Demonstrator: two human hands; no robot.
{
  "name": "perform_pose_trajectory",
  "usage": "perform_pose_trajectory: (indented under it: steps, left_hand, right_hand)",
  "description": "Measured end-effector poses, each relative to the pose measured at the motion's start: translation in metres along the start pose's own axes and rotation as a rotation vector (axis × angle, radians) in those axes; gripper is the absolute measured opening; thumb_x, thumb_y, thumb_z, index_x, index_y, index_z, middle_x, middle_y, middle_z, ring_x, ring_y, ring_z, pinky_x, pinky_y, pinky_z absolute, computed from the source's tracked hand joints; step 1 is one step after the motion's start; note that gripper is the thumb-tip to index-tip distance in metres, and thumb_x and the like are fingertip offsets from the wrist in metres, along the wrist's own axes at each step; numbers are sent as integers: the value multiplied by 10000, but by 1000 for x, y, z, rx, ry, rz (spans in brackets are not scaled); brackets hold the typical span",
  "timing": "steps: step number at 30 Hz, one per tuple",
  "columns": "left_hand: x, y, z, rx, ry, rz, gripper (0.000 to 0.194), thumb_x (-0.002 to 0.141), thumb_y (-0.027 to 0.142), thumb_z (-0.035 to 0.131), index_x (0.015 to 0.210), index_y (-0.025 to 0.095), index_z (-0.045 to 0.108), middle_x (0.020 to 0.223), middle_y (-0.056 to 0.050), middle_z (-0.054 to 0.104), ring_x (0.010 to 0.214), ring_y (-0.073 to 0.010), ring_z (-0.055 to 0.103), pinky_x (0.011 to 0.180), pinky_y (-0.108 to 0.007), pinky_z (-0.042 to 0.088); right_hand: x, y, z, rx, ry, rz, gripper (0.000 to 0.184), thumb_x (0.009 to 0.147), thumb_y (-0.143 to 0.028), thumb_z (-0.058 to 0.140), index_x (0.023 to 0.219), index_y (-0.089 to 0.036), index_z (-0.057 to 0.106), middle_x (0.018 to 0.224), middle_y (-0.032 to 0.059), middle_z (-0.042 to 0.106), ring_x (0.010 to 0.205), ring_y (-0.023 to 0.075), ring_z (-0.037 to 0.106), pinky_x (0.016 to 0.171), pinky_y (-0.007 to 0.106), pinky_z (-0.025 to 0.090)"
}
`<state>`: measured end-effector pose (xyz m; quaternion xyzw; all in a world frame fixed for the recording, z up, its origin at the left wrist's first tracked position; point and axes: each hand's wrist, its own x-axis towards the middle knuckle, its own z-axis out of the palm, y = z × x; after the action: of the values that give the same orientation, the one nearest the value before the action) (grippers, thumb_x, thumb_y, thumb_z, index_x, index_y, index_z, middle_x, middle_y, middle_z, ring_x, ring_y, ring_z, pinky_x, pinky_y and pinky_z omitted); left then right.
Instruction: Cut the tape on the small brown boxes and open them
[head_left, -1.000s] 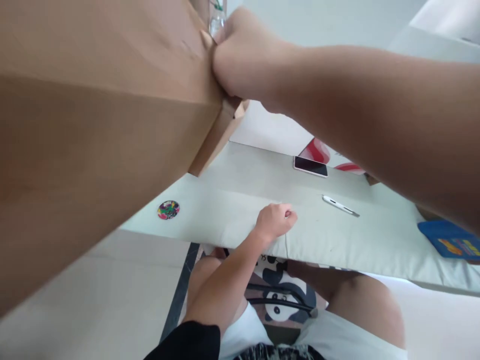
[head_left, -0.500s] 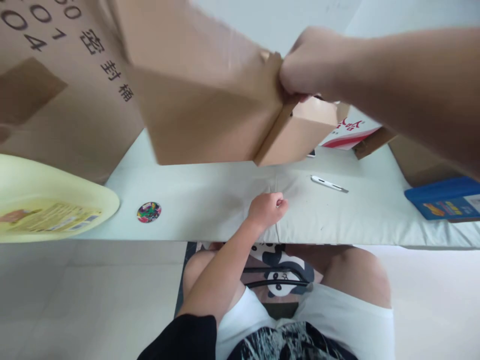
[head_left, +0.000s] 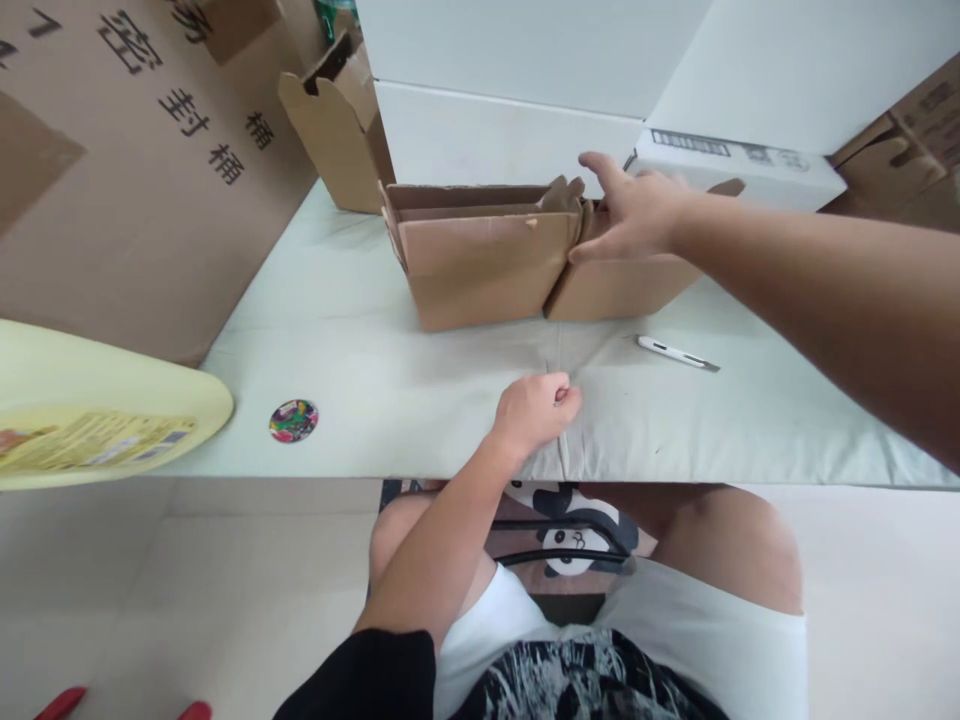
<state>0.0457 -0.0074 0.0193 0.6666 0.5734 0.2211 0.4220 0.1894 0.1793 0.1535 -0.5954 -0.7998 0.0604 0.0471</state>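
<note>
Cardboard boxes (head_left: 487, 268) risked tipping if the right hand (head_left: 637, 213), spread open over one, bumped it sideways, the left hand (head_left: 534, 412) lying clenched.

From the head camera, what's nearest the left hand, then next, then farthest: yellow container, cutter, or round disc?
1. Cutter: right of the left hand, a bit farther back.
2. Disc: on the hand's left.
3. Yellow container: left too, past the disc.

Free gap between disc (head_left: 293, 421) and cardboard box (head_left: 480, 268) — yellow container (head_left: 112, 405) leftward
</note>
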Motion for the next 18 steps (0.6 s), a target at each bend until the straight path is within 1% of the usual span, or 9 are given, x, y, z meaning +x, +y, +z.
perform_pose_trajectory:
  steps: [1,3,6,8,10,12,15,17,18]
  left_hand:
    - [1,-1,0,-5,8,-1,370,928,317,548,641,231,332,597,23,363,586,-167,253,625,-345,214]
    - [2,-3,0,-20,29,-5,364,913,306,559,640,232,329,589,27,354,584,-167,242,623,-343,208]
    - [5,-6,-1,-50,75,-10,362,879,284,579,625,230,327,571,33,354,574,-161,226,612,-339,198]
    - [6,-9,-3,-72,121,-7,360,863,279,586,612,228,333,560,36,369,567,-155,243,609,-334,200]
    - [7,-12,-5,-96,186,-1,352,856,281,581,605,227,340,552,39,374,565,-149,272,610,-326,213]
    - [11,-15,-9,-127,262,8,335,853,291,576,608,227,357,549,44,374,569,-144,307,616,-314,237]
    - [24,-23,-22,-191,386,18,312,846,322,577,617,225,389,561,46,381,587,-138,345,629,-297,281]
    - [36,-29,-35,-253,472,11,294,855,338,550,636,227,389,588,37,393,604,-139,379,628,-285,320]
    - [42,-31,-41,-286,511,4,294,877,356,516,652,231,373,600,32,390,606,-140,389,623,-279,343]
  right_hand:
    - [-4,12,2,-48,-48,6,1129,634,-562,932,1528,-31,494,1362,230,711,1291,433,640,1104,656,418]
    - [-16,32,8,-68,-70,-4,1025,673,-513,918,1515,-84,519,1488,224,639,1330,428,632,1120,627,414]
    - [-42,52,15,-86,-71,-41,1035,644,-212,949,1572,-152,495,1560,219,586,1404,453,581,1118,577,427]
    - [-59,59,15,-53,-7,29,951,651,-132,925,1520,-155,540,1507,219,632,1335,424,633,1045,512,481]
    - [-77,65,11,-54,69,105,811,707,-198,907,1450,-164,585,1377,211,712,1197,399,697,918,482,508]
    - [-98,72,1,-88,178,115,678,758,-303,881,1371,-169,623,1232,200,761,1070,380,723,811,461,492]
    - [-133,80,-13,-80,321,-51,578,759,-351,862,1283,-226,651,1060,135,783,918,328,722,738,426,461]
    - [-157,77,-15,-69,322,-242,435,813,-384,813,1204,-250,679,968,106,776,801,289,703,679,396,438]
    - [-167,72,-12,-103,313,-329,370,866,-381,762,1203,-248,687,999,115,781,811,290,702,670,392,429]
